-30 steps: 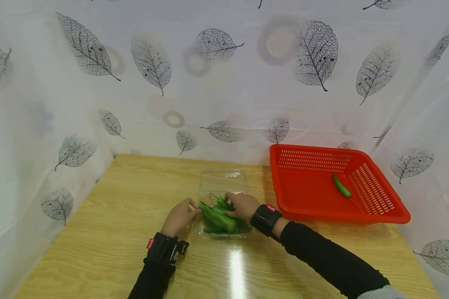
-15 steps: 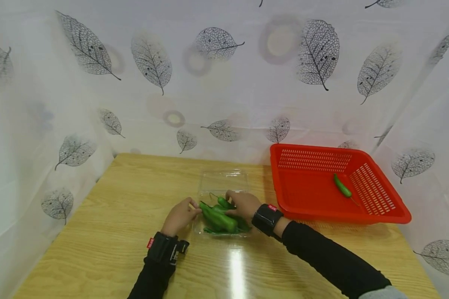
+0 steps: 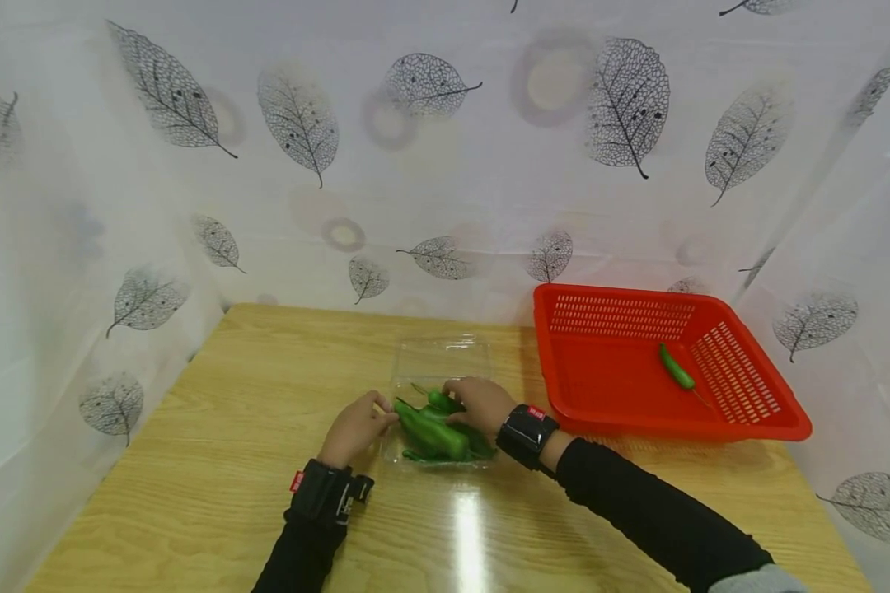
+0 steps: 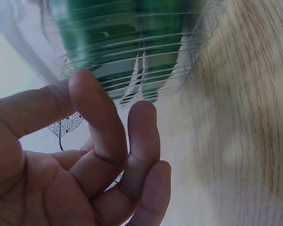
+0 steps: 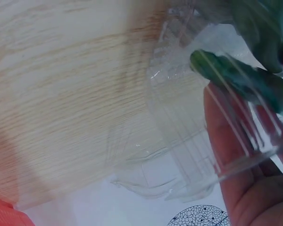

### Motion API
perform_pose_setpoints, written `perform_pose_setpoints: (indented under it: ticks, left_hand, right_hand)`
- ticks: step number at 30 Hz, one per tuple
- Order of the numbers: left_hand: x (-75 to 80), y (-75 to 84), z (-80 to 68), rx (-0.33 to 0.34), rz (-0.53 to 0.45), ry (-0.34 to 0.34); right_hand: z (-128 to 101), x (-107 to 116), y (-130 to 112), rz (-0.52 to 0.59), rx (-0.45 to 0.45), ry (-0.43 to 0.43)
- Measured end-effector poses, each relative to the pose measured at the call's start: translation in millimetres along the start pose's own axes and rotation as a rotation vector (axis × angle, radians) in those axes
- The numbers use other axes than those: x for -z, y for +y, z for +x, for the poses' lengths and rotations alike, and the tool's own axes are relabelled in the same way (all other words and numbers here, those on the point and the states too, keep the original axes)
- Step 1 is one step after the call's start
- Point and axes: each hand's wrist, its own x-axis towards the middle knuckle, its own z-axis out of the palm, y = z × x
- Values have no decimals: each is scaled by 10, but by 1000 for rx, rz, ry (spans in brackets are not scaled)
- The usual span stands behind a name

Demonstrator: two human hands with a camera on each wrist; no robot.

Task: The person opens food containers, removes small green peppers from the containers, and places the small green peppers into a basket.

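1. Two bare hands meet at a clear, ribbed plastic clamshell box (image 3: 439, 387) lying open on a light wooden table (image 3: 215, 445), its lid flat toward the back wall.
2. Heaped in the box's near half are glossy green peppers (image 3: 433, 430), seen in the left wrist view as a dark green mass behind the ribbed wall (image 4: 146, 47).
3. The left hand (image 3: 356, 427) rests at the box's left edge; its fingers (image 4: 92, 113) are gently bent and spread a little, with the fingertips touching the outside of the plastic wall and wrapped round nothing.
4. The right hand (image 3: 480, 405) lies over the right side of the pepper heap, fingers curled down among the peppers. Its wrist view shows fingers (image 5: 226, 136) behind the clear plastic, right beside one green pepper (image 5: 240, 77); whether they actually pinch a pepper cannot be told.
5. One more small green pepper (image 3: 676, 368) lies alone in a red perforated plastic basket (image 3: 615, 412) at the table's right, well apart from the box.
6. Both forearms wear black sleeves with black wrist straps (image 3: 526, 435).
7. A white curtain printed with grey skeleton leaves (image 3: 626, 103) hangs behind and to both sides of the table.
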Motion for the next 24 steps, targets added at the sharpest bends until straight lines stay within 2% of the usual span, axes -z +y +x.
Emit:
perform_pose_setpoints:
  ticks: [7,14,18,24]
  left_hand:
    - [11,6,-9,-2,-2,3]
    - [6,5,-5,5,-5,-3]
    - [4,6,0,14,-13,-5]
    - [9,6,-2,20,-15,-7]
  right_hand:
    - [-5,30,-31,22,43,39]
    - [-2,18,-55,-6,78,85]
    - [9,19,-82,-3,74,108]
    - [-18,176,-165,27,53,141]
